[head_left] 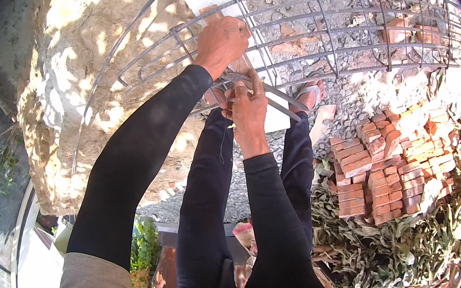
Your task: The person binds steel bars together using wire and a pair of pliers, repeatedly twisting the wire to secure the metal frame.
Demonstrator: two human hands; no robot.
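No readable text or signs.

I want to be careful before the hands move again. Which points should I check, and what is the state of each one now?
1. Left hand at the steel-bar cage: ok, curled over bars toward its left end.
2. Firm hold by the right hand: cannot tell; its fingers hide what they grip.
3. Hand protection: not ok, both are bare.
4. Thin wire tucked away: not ok, it hangs below the right hand.
5. Right foot protected: not ok, it wears an open sandal.
6. Brick pile apart from the cage: ok, a gap shows.
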